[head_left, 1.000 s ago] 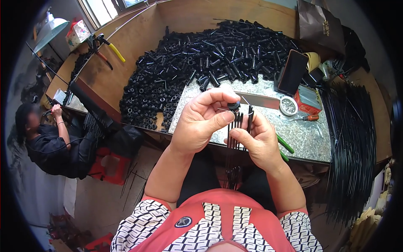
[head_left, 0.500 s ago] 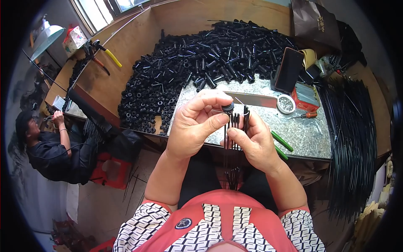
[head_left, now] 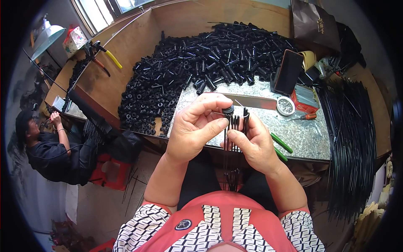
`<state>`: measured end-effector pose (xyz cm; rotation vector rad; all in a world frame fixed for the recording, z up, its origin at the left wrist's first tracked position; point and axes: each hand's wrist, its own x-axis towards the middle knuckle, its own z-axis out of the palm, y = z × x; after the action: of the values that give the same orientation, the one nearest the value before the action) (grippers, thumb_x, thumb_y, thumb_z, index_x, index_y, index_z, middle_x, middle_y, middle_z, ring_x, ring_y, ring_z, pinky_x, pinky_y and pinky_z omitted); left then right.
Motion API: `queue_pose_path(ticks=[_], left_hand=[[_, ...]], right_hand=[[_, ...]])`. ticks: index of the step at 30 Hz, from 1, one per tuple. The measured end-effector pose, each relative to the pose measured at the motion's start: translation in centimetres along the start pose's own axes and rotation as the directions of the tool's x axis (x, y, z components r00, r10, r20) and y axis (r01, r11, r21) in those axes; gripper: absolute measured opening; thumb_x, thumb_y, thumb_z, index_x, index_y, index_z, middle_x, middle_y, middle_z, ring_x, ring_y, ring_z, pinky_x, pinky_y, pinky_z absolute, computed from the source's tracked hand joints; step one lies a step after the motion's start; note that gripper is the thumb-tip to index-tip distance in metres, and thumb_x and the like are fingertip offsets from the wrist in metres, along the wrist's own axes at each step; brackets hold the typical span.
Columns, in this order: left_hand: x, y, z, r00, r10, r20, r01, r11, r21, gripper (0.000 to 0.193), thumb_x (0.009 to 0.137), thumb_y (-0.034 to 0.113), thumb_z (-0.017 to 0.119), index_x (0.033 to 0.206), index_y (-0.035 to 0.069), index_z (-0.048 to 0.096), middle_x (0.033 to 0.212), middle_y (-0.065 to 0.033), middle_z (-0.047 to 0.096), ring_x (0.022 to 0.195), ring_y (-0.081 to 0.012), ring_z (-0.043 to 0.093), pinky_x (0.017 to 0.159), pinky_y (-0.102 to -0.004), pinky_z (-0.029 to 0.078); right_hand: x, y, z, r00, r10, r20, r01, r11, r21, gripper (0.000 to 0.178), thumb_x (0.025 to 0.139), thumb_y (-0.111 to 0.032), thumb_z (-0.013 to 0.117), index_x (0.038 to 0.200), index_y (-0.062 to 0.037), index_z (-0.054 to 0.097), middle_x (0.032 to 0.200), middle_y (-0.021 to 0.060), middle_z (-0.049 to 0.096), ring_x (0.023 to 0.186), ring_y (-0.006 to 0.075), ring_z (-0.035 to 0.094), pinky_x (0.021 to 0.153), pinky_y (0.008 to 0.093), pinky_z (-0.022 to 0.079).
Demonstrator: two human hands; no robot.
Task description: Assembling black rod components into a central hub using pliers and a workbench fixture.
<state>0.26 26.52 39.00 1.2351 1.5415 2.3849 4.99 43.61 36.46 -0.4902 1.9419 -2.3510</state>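
Over the front edge of the table, my left hand point(head_left: 194, 128) pinches a round black hub point(head_left: 228, 110) between thumb and fingers. Facing it, my right hand point(head_left: 257, 145) is closed on thin black ribs point(head_left: 232, 176), which look like umbrella ribs. Several of them hang down side by side toward my lap. A thin pale wire point(head_left: 239, 102) sticks out near the hub and the rib tops. Fingers partly hide where the wire runs and how the ribs meet the hub.
A large heap of black tubular parts point(head_left: 218, 54) fills the back of the table. A phone point(head_left: 289, 71), white dish point(head_left: 286, 106), orange-handled screwdriver point(head_left: 308, 116) and green-handled tool point(head_left: 282, 143) lie right. Long black rods point(head_left: 350, 143) hang over the right edge. Another person point(head_left: 54, 143) works at left.
Both hands keep nearly the same pose around the hub and ribs. The hub and the rib tops sit slightly lower in the picture. The wire near them has shifted a little.
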Motion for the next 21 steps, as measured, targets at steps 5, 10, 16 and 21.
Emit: queue_pose_path(ticks=[5, 10, 16, 21], left_hand=[[0.07, 0.11, 0.14, 0.999, -0.029, -0.041, 0.030, 0.999, 0.023, 0.030, 0.086, -0.011, 0.056, 0.116, -0.005, 0.056, 0.114, -0.0094, 0.055, 0.100, -0.0151, 0.059, 0.089, -0.0277, 0.048], [0.26, 0.20, 0.10, 0.996, -0.073, -0.053, 0.071, 0.997, -0.041, 0.030, 0.086, -0.011, 0.056, 0.116, -0.005, 0.056, 0.111, -0.0085, 0.056, 0.099, -0.0141, 0.059, 0.089, -0.0274, 0.048], [0.15, -0.02, -0.16, 0.998, -0.042, -0.050, 0.043, 0.999, 0.014, 0.030, 0.085, -0.012, 0.055, 0.114, -0.004, 0.058, 0.111, -0.0086, 0.056, 0.100, -0.0134, 0.058, 0.087, -0.0268, 0.048], [-0.03, 0.15, 0.11, 0.991, -0.035, -0.132, 0.046, 0.995, 0.087, 0.029, 0.077, -0.014, 0.057, 0.105, -0.006, 0.062, 0.111, -0.0147, 0.059, 0.108, -0.0194, 0.056, 0.095, -0.0327, 0.045]], right_hand=[[0.16, 0.16, -0.10, 1.000, 0.009, 0.005, -0.009, 1.000, -0.009, 0.025, 0.093, -0.004, 0.054, 0.116, 0.0003, 0.046, 0.096, 0.0053, 0.056, 0.081, 0.0131, 0.062, 0.073, 0.0281, 0.055], [0.10, -0.11, -0.14, 1.000, 0.013, 0.010, -0.013, 1.000, -0.016, 0.023, 0.093, -0.003, 0.054, 0.114, 0.0005, 0.046, 0.096, 0.0056, 0.056, 0.081, 0.0134, 0.063, 0.074, 0.0284, 0.055], [0.05, 0.49, -0.37, 1.000, -0.004, 0.015, 0.005, 0.999, -0.042, 0.023, 0.090, 0.001, 0.058, 0.111, -0.0002, 0.046, 0.097, 0.0062, 0.057, 0.087, 0.0143, 0.063, 0.077, 0.0289, 0.054], [0.18, 0.73, 0.16, 0.991, -0.104, -0.085, 0.092, 0.987, -0.132, 0.022, 0.083, -0.011, 0.072, 0.090, -0.0045, 0.051, 0.075, -0.0006, 0.061, 0.063, 0.0017, 0.052, 0.055, 0.0198, 0.041]])
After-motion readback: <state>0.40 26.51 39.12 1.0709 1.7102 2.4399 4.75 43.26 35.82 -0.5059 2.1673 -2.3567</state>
